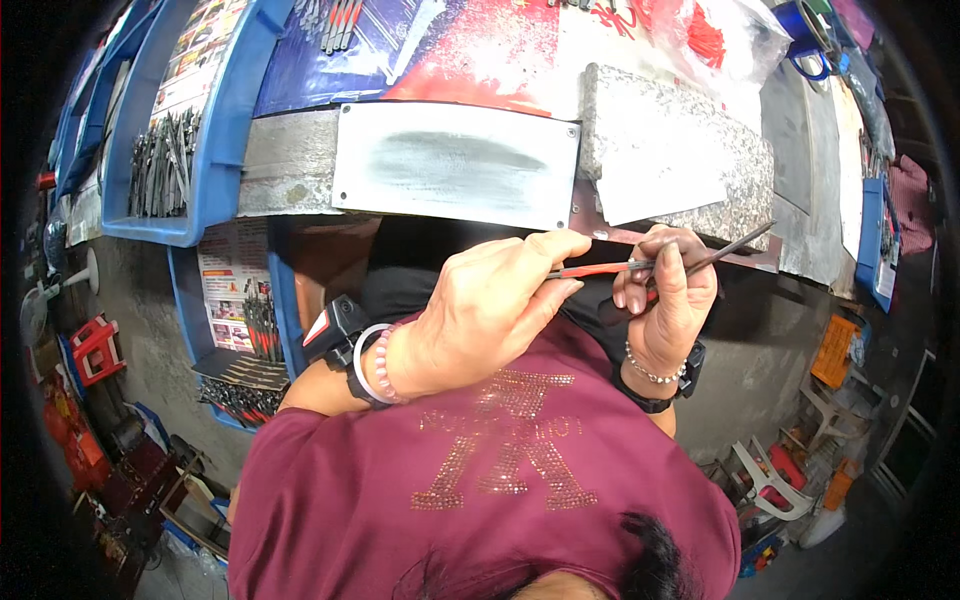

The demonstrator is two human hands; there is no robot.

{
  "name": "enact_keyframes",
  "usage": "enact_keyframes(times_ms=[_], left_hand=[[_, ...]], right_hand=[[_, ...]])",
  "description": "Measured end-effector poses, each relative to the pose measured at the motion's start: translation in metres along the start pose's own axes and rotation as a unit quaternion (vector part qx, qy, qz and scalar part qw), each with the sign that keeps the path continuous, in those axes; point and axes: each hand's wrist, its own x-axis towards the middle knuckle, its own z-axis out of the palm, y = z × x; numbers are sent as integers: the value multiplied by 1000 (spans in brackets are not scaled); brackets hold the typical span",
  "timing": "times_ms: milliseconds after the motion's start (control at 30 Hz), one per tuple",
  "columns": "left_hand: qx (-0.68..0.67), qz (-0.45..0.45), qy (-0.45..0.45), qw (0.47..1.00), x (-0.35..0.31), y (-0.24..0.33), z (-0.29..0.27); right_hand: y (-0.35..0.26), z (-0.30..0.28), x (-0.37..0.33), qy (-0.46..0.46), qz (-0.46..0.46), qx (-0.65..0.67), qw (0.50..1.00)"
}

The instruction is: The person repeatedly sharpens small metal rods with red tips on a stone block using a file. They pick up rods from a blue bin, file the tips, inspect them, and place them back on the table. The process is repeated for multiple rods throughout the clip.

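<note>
My left hand (497, 308) pinches one end of a slim red-and-black stick (605, 269) between thumb and fingers. The other end of that stick reaches the fingertips of my right hand (672, 296). A long, thin dark piece with a pointed tip (742, 243) passes through the closed right hand and sticks out toward the upper right. Its exact kind is not plain. Both hands are just in front of the bench edge, below a white plate (455, 205) with a dark grey smear across it.
A speckled stone slab (740, 170) with white paper (660, 165) on it lies right of the plate. Blue bins (222, 150) at the left hold many slim dark pieces (163, 165). Several red-and-black pieces (341, 28) lie at the back, with a clear plastic bag (735, 45) farther right.
</note>
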Motion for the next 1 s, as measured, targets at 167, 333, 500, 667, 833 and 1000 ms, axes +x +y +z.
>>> enact_keyframes(times_ms=[167,333,500,667,833,1000], left_hand=[[1,7,26,1000,3,-5,-3],[-133,-133,-34,982,5,-6,-12],[-245,-246,-97,933,7,-8,-24],[-243,-224,-85,940,4,-12,-23],[-211,-187,-79,956,6,-10,-24],[-129,-119,-112,978,19,-4,-35]], right_hand=[[2,4,2,-7,-14,-9,1000],[5,9,3,-9,-38,-55,998],[5,17,5,0,-46,-62,997],[5,31,1,0,52,-74,996],[4,39,0,14,69,-62,996],[2,40,5,-65,18,-47,997]])
